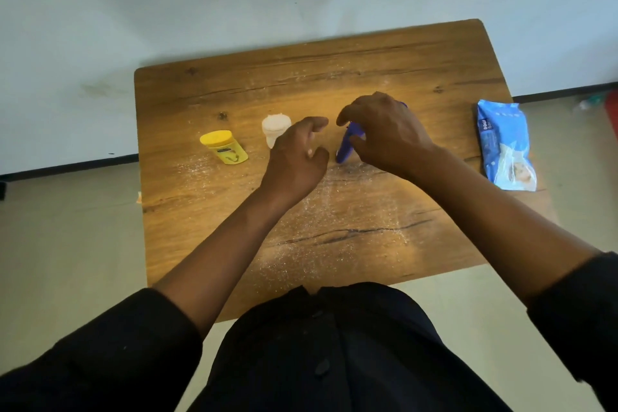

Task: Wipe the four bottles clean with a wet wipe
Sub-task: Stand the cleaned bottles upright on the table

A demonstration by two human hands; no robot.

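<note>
1. Table (368, 53) – wooden top, dark grain cracks, white powdery specks across centre and near edge.

2. Yellow bottle (224, 147) – stands toward left edge, mid-depth; yellow cap, dark label strip. Free of both hands.

3. White bottle (275, 129) – just right of yellow bottle, apart from it; pale, dusty-looking cap. Left hand partly in front of it; contact cannot be told.

4. Purple bottle (344, 147) – near table centre, mostly hidden under right hand; only lower body and a bit of purple past the knuckles show. Upright or tilted: cannot tell.

5. Wipes pack (505, 144) – blue/white soft pack, lying flat at right edge, well apart from bottles.

6. Left hand (297, 157) – over table centre, between white and purple bottles; fingers loosely curled, thumb out, nothing held.

7. Right hand (384, 134) – over purple bottle, fingers arched down round it; whether it actually grips the bottle cannot be told.

8. Sleeves (110, 354) – dark, pushed up forearms; dark buttoned garment at near edge.

Only three bottles visible.
</note>
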